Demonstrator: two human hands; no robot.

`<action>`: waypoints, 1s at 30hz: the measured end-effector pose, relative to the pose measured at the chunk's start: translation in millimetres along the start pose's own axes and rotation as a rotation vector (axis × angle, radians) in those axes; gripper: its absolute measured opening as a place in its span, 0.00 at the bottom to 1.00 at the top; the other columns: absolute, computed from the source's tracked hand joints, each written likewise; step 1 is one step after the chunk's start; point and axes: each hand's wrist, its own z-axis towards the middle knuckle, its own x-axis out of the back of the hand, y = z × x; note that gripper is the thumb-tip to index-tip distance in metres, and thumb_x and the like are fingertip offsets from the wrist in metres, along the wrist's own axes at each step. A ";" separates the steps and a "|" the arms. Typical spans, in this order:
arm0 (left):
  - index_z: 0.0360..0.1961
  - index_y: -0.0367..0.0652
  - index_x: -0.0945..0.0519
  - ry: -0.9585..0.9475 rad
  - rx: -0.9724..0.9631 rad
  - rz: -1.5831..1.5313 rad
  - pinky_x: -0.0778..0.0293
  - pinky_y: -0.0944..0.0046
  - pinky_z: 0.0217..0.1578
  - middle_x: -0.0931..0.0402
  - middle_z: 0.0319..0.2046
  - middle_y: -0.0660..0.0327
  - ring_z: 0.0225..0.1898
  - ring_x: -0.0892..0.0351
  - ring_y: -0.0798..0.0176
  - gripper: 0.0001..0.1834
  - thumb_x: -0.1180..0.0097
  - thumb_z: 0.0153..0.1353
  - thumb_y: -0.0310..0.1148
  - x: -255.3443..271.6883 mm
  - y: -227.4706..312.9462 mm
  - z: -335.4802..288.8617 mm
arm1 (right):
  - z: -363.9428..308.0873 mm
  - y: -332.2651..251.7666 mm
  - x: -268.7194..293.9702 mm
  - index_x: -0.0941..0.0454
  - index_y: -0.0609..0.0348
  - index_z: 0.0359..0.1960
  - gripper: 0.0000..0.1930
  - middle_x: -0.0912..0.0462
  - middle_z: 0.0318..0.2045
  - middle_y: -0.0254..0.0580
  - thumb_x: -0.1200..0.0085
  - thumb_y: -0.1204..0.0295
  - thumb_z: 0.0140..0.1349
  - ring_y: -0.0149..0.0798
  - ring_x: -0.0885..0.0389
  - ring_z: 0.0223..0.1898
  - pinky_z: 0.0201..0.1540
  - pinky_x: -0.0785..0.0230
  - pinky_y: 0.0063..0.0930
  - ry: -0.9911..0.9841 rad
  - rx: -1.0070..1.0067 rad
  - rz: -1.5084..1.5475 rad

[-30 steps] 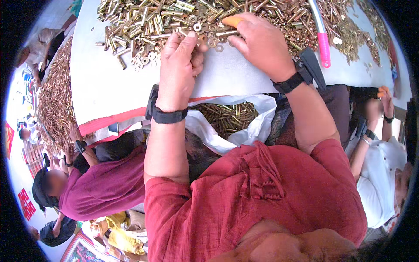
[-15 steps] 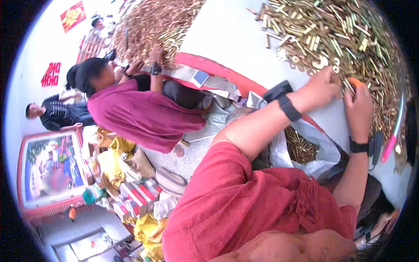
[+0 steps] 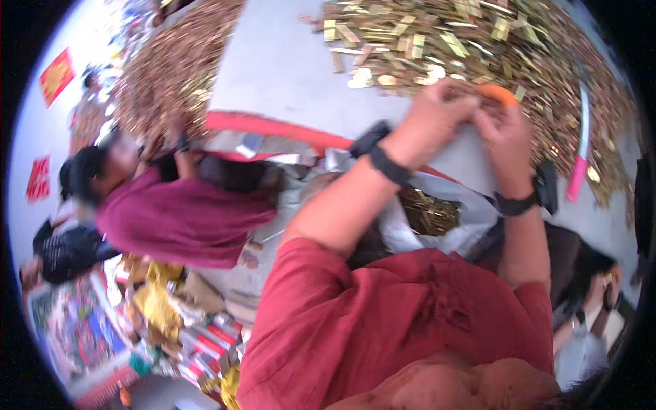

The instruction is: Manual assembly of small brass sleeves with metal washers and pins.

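My left hand and my right hand meet at the near edge of a large heap of small brass-coloured metal pieces. Thumb and fingers of both are pinched together. What lies between them is too small and blurred to name. A curved orange piece shows at my right fingers; whether it is worn or held I cannot tell. Below my wrists an opened white bag contains more of the metal pieces. Several round, shiny pieces lie just beyond my left hand.
A long tool with a pink handle lies right of my right hand. On the left a person in a purple top works at another heap of copper-coloured pieces. Red edging runs along the white table. Yellow bags and boxes stand behind.
My view has turned, so the scene and both hands sit further left in the picture. The hands stay together with pinched fingers, the orange piece still at the right one.
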 end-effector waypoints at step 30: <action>0.53 0.37 0.30 -0.024 0.074 -0.332 0.32 0.74 0.23 0.20 0.39 0.51 0.30 0.27 0.67 0.14 0.49 0.67 0.24 14.9 -3.3 6.4 | 12.4 13.2 37.3 0.25 0.60 0.39 0.10 0.18 0.27 0.45 0.42 0.70 0.58 0.45 0.18 0.27 0.32 0.27 0.35 0.209 0.062 -0.384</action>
